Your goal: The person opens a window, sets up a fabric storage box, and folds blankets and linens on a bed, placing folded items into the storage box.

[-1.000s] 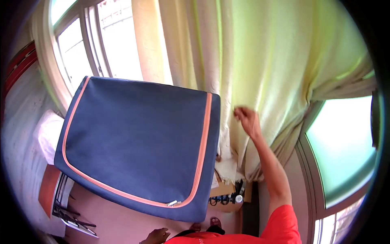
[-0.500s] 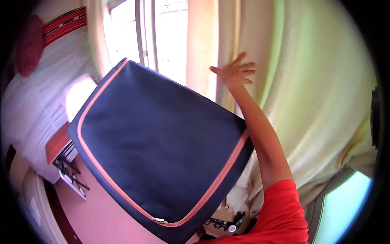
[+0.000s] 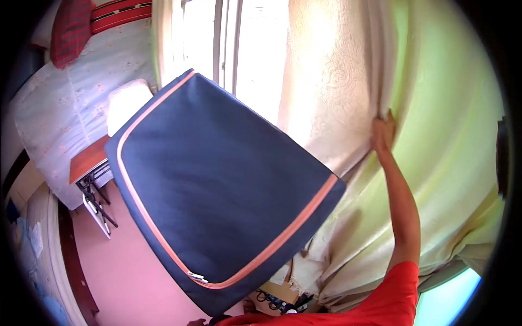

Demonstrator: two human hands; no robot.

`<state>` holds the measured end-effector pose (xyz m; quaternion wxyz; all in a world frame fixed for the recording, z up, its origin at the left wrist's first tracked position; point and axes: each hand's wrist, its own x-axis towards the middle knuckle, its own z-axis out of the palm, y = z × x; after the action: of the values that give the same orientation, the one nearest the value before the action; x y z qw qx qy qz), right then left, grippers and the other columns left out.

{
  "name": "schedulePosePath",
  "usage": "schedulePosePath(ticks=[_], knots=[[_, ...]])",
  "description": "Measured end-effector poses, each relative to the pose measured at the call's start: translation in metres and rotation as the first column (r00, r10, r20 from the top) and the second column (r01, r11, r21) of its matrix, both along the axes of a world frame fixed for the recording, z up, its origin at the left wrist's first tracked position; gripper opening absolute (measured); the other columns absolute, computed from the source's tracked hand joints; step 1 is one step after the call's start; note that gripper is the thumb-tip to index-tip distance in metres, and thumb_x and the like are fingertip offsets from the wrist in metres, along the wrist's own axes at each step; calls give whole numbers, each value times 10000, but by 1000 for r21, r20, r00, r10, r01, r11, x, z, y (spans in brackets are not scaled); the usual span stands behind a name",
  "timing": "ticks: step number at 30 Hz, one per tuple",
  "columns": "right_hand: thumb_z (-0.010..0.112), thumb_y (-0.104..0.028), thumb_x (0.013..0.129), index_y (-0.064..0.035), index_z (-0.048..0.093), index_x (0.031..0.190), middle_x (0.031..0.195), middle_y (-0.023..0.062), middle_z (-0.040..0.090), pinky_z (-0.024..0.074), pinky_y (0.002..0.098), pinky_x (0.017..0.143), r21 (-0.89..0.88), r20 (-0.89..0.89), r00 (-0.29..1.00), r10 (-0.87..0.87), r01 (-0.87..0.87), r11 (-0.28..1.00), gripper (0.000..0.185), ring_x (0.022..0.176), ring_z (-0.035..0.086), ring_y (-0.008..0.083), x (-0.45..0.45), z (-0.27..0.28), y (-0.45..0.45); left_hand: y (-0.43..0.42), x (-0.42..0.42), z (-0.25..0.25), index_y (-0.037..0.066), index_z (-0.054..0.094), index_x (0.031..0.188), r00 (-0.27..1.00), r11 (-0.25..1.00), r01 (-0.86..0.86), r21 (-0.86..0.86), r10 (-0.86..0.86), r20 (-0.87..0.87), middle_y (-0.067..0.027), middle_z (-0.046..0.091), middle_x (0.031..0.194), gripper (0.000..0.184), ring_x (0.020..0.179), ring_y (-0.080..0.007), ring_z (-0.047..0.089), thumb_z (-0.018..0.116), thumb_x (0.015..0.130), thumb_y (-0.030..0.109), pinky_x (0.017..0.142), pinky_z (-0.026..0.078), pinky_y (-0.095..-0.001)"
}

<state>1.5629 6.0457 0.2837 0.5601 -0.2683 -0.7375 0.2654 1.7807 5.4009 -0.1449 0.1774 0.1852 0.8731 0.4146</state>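
My right hand (image 3: 384, 133) is closed on a fold of the cream curtain (image 3: 331, 81), with my arm stretched out to the right. A large navy blue fabric storage bag (image 3: 223, 185), box-shaped with a salmon-pink zip band, fills the middle of the view. It is tilted, one corner toward me, and its zip pull (image 3: 197, 277) lies near the lower corner. My left hand cannot be made out; what holds the bag up is hidden behind or below it.
Bright window (image 3: 261, 60) behind the bag. To the left are a bed (image 3: 49, 125) with a red plaid pillow (image 3: 70, 32), and a small brown-topped folding table (image 3: 87, 160) on the pink floor (image 3: 125, 271). A cardboard box (image 3: 280, 292) and cables lie at the bottom.
My right hand, spread open before, has moved right and down and closed on the curtain, pulling it aside. The view has shifted, and the bag appears slightly lower and rotated.
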Motion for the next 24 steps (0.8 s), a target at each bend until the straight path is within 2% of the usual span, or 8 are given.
schedulePosePath(ticks=[3, 6, 10, 11, 16, 21, 23, 24], knots=[[469, -144, 697, 101, 436, 1101, 856, 172, 581, 452, 350, 655, -3, 22, 989, -148, 148, 989, 474, 711, 536, 267, 103, 23, 63, 22, -36, 15, 28, 581, 837, 879, 955, 263, -138, -296, -374, -130, 582, 661, 242, 647, -277, 564, 521, 795, 259, 552, 442, -378], [457, -128, 752, 79, 434, 1115, 944, 182, 553, 437, 352, 725, 331, 30, 878, -477, 442, 834, 419, 802, 527, 285, 233, 33, 134, 44, -65, 36, 92, 576, 798, 831, 913, 364, -183, -407, -380, -117, 565, 670, 181, 647, -266, 545, 522, 777, 263, 534, 417, -379], [442, -107, 827, 50, 431, 1135, 1062, 195, 517, 416, 356, 819, 797, -224, 406, -886, 599, 73, 346, 923, 516, 310, 380, 50, 164, 72, -91, 55, 89, 572, 799, 777, 882, 443, -162, -468, -421, -115, 564, 666, 180, 646, -265, 544, 517, 781, 259, 532, 414, -382], [408, -87, 834, 45, 395, 1178, 1158, 215, 451, 383, 338, 871, 633, 94, 292, -952, 720, 284, 369, 1010, 473, 326, 399, 56, 147, 74, -92, 55, 88, 571, 799, 772, 878, 450, -164, -475, -423, -115, 563, 665, 179, 645, -265, 543, 516, 782, 258, 531, 414, -383], [407, -68, 803, 30, 460, 1079, 1008, 239, 524, 452, 369, 724, 841, -296, 375, -878, 538, -53, 297, 850, 535, 371, 384, 38, 70, 47, -83, 30, 85, 565, 801, 803, 880, 440, -178, -474, -361, -113, 561, 660, 178, 644, -263, 542, 511, 787, 254, 528, 410, -387], [448, -75, 785, 13, 471, 1043, 966, 218, 520, 439, 397, 731, 650, 120, 147, -982, 736, 189, 274, 824, 533, 359, 341, 3, 91, 18, -72, 10, 82, 559, 803, 816, 883, 413, -224, -467, -339, -110, 560, 656, 176, 643, -261, 540, 506, 792, 250, 525, 407, -392], [525, -86, 739, 19, 440, 1072, 985, 166, 508, 398, 422, 800, 683, -395, 67, -916, 689, -244, 359, 864, 506, 338, 268, 6, 10, 12, -72, 7, 81, 557, 803, 797, 883, 401, -245, -468, -383, -110, 559, 654, 176, 643, -261, 540, 503, 794, 248, 524, 406, -393], [530, -133, 760, 26, 439, 1087, 1033, 181, 493, 378, 430, 834, 763, -439, 494, -751, 646, -22, 374, 949, 484, 338, 241, 11, -12, 10, -73, 7, 80, 556, 803, 780, 879, 393, -269, -474, -409, -109, 559, 653, 176, 642, -260, 540, 502, 795, 247, 523, 405, -394]])
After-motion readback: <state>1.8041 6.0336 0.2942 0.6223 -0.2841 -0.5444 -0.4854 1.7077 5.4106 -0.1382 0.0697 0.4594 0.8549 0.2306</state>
